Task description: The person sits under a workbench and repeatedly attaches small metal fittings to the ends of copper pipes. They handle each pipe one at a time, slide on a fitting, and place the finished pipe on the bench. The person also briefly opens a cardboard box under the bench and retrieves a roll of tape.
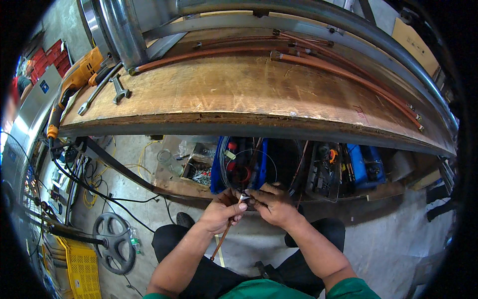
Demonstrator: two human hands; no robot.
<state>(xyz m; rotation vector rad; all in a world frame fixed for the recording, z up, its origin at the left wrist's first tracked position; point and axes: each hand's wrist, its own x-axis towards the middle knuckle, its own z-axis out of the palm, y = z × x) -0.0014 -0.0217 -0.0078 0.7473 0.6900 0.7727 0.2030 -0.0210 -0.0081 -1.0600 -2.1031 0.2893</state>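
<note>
My left hand [222, 213] is closed round the upper end of a thin copper-coloured tube [221, 242]. The tube slants down toward my lap. At its upper end, between my hands, is a small white piece [244, 197] that looks like tape or a strip. My right hand [273, 205] meets the left there, its fingers pinched at the white piece. The fingers cover most of the tube's top, so its fitting cannot be made out. Both hands are held over my knees, just in front of the lower shelf.
On the wooden bench [199, 89] lie long copper tubes [343, 74], an open-ended wrench [119, 89] and an orange power tool [82, 72]. Below stand a blue bin [219, 169], a tray of small parts [201, 172] and a glass jar [169, 162]. Cables [124, 199] and a grey handwheel [113, 243] lie left.
</note>
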